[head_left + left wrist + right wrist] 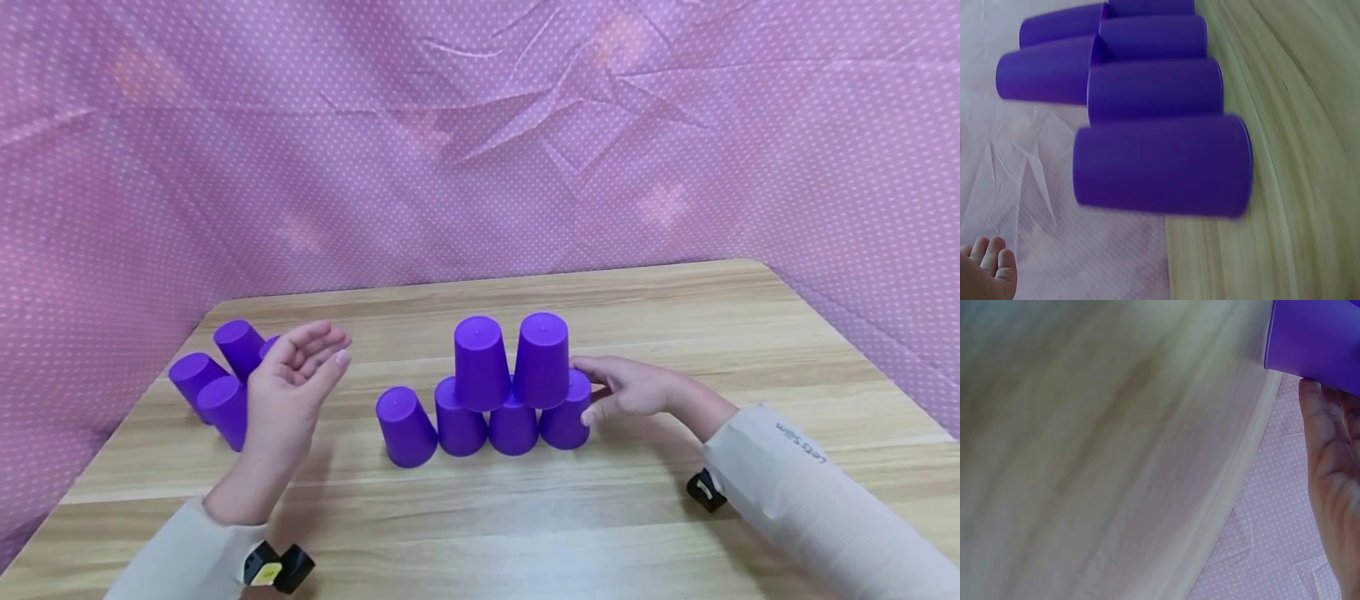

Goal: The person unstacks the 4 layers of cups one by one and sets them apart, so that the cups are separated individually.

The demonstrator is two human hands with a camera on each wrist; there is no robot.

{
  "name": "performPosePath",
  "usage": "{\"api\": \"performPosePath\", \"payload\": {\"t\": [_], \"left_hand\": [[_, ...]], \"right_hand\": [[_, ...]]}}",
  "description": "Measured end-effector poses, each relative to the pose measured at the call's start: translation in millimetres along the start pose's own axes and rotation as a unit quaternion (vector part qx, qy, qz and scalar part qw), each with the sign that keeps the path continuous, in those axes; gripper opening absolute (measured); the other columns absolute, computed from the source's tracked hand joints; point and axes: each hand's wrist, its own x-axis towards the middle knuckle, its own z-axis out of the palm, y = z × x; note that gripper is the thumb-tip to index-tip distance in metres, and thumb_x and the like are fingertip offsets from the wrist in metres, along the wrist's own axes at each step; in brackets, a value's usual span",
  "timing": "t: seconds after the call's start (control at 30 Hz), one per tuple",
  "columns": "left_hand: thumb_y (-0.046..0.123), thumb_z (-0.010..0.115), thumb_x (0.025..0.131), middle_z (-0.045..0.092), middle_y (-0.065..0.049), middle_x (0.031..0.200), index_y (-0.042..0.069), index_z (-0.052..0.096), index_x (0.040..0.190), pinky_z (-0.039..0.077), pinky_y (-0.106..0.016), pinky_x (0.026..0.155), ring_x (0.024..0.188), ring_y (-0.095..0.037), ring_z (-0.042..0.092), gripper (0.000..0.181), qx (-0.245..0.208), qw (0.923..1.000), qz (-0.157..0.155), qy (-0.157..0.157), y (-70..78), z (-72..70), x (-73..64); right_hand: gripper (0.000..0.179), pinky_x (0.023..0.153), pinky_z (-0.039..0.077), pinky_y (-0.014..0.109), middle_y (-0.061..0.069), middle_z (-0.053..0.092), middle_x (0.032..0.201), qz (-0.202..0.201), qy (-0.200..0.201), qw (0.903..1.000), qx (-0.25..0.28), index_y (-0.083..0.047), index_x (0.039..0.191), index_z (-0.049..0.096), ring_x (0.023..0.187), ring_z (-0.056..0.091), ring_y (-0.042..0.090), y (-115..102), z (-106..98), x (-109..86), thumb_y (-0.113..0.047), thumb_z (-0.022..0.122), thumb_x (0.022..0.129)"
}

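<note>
Upside-down purple cups stand mid-table in a bottom row, with two cups, a left upper cup (482,367) and a right upper cup (542,362), resting on it. The leftmost bottom cup (406,429) leans slightly in the head view and bears nothing. My right hand (633,387) is at the right end cup (566,417), thumb at its near side and fingers reaching behind; in the right wrist view the fairly straight fingers (1319,425) touch a cup. My left hand (288,400) hovers left of the row, fingers loosely bent, holding nothing.
Several more upside-down cups (197,382) stand close together at the table's left, partly hidden by my left hand. The wooden table (480,525) has a rounded far edge. Behind it hangs a pink dotted cloth (480,183).
</note>
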Motion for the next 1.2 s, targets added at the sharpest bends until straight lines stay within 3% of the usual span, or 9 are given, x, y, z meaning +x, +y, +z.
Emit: {"api": "performPosePath", "payload": {"t": [0.17,0.4,0.53,0.67,0.8,0.93,1.2], "left_hand": [[-0.016,0.057,0.081,0.063,0.002,0.104,0.009,0.055,0.112,0.052,-0.020,0.085,0.099,-0.011,0.062,0.041,0.006,0.9994,-0.001,-0.034,0.1,16.0,-5.3],[-0.016,0.058,0.080,0.062,0.008,0.104,-0.002,0.047,0.121,0.051,-0.022,0.088,0.102,-0.009,0.060,0.045,0.042,0.9956,-0.043,-0.071,-5.1,31.1,-10.8],[-0.014,0.059,0.079,0.061,0.000,0.110,-0.008,0.046,0.123,0.049,-0.022,0.092,0.106,-0.013,0.058,0.047,0.069,0.9913,-0.057,-0.097,-8.1,38.7,-11.8],[-0.009,0.064,0.079,0.054,-0.014,0.124,-0.006,0.044,0.127,0.044,-0.022,0.098,0.117,-0.022,0.052,0.052,0.110,0.9817,-0.061,-0.143,-10.2,48.3,-11.2],[-0.003,0.067,0.080,0.049,-0.016,0.131,-0.003,0.041,0.131,0.040,-0.028,0.104,0.122,-0.025,0.048,0.058,0.127,0.9726,-0.071,-0.181,-13.0,58.0,-11.3],[0.000,0.069,0.079,0.047,-0.015,0.133,-0.001,0.038,0.134,0.037,-0.035,0.107,0.125,-0.027,0.045,0.063,0.124,0.9689,-0.085,-0.196,-14.5,66.1,-12.4],[0.006,0.073,0.077,0.047,-0.011,0.135,0.004,0.035,0.137,0.034,-0.036,0.109,0.126,-0.022,0.045,0.071,0.123,0.9629,-0.109,-0.214,-15.6,77.6,-12.6]], "right_hand": [[0.062,0.100,0.044,0.043,0.020,0.054,0.124,0.003,0.001,1.0000,0.003,0.005,0.134,0.036,0.116,0.051,0.009,0.5,0.8,0.0,-0.010,0.067,0.082],[0.063,0.100,0.044,0.041,0.020,0.053,0.125,0.003,0.002,1.0000,0.000,0.005,0.135,0.035,0.117,0.051,0.014,1.2,0.7,-0.2,-0.010,0.067,0.083],[0.065,0.099,0.044,0.041,0.021,0.053,0.126,0.005,0.004,1.0000,-0.007,0.005,0.136,0.033,0.117,0.051,0.011,0.5,-0.9,-1.4,-0.010,0.067,0.083],[0.065,0.100,0.044,0.044,0.022,0.052,0.125,0.003,0.003,1.0000,-0.002,0.007,0.136,0.033,0.115,0.051,0.006,-0.4,-2.1,-1.9,-0.009,0.067,0.083],[0.065,0.100,0.044,0.042,0.022,0.053,0.125,0.005,0.002,1.0000,0.003,0.007,0.135,0.033,0.114,0.052,0.004,-0.8,-1.6,-1.3,-0.009,0.067,0.082],[0.065,0.099,0.045,0.038,0.022,0.053,0.125,0.006,0.000,1.0000,0.004,0.007,0.135,0.033,0.114,0.052,0.004,-1.2,-0.5,0.0,-0.010,0.067,0.082],[0.066,0.099,0.045,0.037,0.023,0.052,0.126,0.010,0.000,0.9999,0.003,0.007,0.135,0.033,0.114,0.051,0.002,-1.8,0.2,1.4,-0.010,0.068,0.082]]}}
